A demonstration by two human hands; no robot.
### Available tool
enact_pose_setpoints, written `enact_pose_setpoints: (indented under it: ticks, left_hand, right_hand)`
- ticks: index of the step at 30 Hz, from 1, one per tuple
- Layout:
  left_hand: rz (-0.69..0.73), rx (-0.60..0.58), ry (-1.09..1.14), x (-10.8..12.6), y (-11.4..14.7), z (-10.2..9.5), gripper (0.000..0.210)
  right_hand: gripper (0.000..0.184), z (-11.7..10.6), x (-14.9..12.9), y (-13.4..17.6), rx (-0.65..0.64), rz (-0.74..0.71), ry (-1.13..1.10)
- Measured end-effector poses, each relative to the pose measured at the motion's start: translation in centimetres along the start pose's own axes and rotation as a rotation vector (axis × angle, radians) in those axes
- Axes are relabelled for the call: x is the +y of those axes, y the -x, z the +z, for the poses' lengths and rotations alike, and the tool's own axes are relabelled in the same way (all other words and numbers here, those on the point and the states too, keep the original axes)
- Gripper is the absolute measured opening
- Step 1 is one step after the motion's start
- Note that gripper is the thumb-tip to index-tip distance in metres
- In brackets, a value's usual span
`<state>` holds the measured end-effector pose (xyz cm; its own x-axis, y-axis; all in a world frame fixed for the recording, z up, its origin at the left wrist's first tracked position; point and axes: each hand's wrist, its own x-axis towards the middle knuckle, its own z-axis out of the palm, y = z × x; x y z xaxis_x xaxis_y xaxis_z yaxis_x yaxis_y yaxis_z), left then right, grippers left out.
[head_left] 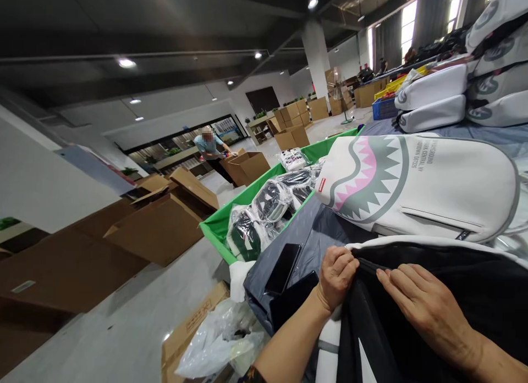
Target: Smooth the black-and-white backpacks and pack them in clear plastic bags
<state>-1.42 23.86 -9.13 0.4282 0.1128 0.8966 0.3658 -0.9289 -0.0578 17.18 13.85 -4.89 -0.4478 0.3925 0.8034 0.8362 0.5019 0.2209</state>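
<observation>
As both hands worked at the near edge of the desk [297,229], the left hand [336,276] had its fingers curled shut, pinching the top edge of a black backpack [445,300] that lay flat just below a white one. The right hand [429,311] rested open and flat on the same black fabric, fingers stretched toward the pinched edge, gripping nothing. Handling that edge well seemed to call for a firm pinch and a steady flat palm, since the cloth looked soft and apt to bunch. The white backpack [433,190], smooth, rounded and printed with a grey-and-pink shark mouth, lay just behind. A dark phone [282,267] sat on the grey cover near the left hand. Bags wrapped in glossy clear plastic filled a green bin [214,229] beside the desk; brown cardboard boxes [157,229] stood open on the floor, where another person [210,146] bent over one.
</observation>
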Motion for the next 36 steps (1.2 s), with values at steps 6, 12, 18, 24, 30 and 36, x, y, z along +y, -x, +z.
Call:
enact_pose_setpoints:
  ticks: [6,12,18,24,30,36]
  left_hand:
    - [-0.099,0.014,0.028,0.3,-0.4,-0.2,0.014]
    - [-0.897,-0.151,0.244,1.9,-2.7,-1.6,0.040]
    - [-1.348,-0.430,0.312,4.7,-9.4,-0.4,0.050]
    - [-1.363,-0.424,0.676,7.6,-11.3,1.3,0.038]
    - [-1.378,-0.419,0.928,9.1,-10.1,1.5,0.042]
    - [-1.312,-0.534,0.887,8.9,-9.8,1.6,0.044]
  right_hand:
    - [0.026,-0.3,-0.3,-0.1,0.001,0.023,0.009]
    - [0.029,-0.4,-0.7,-0.2,0.001,0.034,0.012]
    - [0.030,-3.5,0.1,0.0,0.019,0.048,0.119]
    - [0.028,-8.3,-0.5,2.4,-0.010,0.118,0.247]
    - [0.029,-8.9,-1.6,4.4,0.071,0.203,0.219]
    - [0.028,-8.0,-1.8,4.5,0.076,0.244,0.205]
